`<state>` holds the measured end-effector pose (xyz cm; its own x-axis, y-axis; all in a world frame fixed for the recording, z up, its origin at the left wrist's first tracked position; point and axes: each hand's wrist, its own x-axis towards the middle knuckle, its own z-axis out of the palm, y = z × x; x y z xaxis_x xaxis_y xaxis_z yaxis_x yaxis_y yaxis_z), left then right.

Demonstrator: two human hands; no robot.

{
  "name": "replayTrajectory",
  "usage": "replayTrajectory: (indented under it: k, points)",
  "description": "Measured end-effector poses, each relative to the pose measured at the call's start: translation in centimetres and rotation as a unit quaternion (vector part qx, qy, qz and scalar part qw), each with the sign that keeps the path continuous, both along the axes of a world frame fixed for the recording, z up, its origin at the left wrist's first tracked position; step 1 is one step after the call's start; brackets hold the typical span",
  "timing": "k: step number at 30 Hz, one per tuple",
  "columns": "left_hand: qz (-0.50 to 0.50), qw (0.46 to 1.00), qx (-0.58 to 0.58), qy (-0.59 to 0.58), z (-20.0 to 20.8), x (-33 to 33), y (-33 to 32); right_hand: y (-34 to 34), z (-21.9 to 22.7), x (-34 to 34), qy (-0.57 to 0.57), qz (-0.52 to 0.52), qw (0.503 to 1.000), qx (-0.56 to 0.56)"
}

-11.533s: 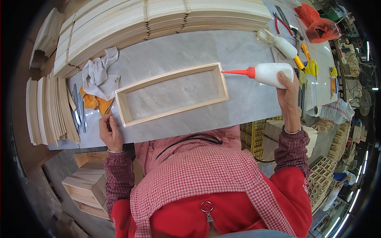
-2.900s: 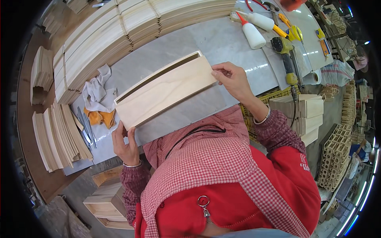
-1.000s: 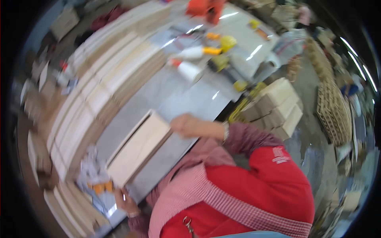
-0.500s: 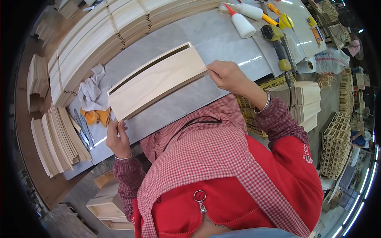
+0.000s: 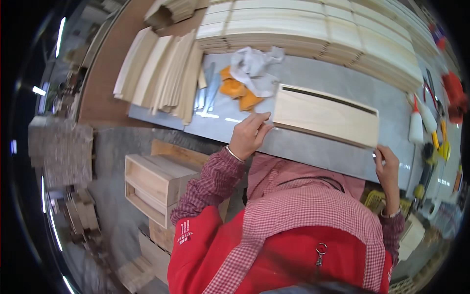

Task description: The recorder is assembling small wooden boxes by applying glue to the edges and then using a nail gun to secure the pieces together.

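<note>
A long pale wooden box lies on the grey tabletop, with a narrow dark slot along its far edge. My left hand is beside the box's near left corner, its thumb and index finger slightly apart. At the near right corner, my right hand has its bent thumb and fingers closed against the box; the exact contact is small and partly hidden. Left of the box lie a crumpled white cloth and an orange cloth.
Long stacks of wooden panels line the table's far side. Thin boards stand at the left. A glue bottle and a power drill lie at the right. Open wooden boxes are stacked below, on the left.
My view has swung to the left, so the box appears further right and the floor stack shows more. My left hand has drawn slightly off the corner; the box still lies on the table.
</note>
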<state>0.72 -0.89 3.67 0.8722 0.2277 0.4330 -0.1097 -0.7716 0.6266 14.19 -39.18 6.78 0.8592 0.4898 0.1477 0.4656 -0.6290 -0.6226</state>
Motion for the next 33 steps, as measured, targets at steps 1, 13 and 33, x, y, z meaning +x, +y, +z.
replayTrajectory:
  k: [1,13,33]
  points:
    - [0.035,0.999,0.012,0.016,0.3,-0.5,1.6,0.2,0.3,-0.1,0.011,-0.004,1.0,0.0]
    - [0.363,0.811,0.411,0.206,-1.7,-4.6,17.9,-1.5,2.1,0.9,0.061,-0.046,0.996,-0.041]
    - [-0.052,0.943,0.3,-0.137,7.3,1.3,0.9,8.1,7.6,4.0,0.342,0.02,0.896,0.283]
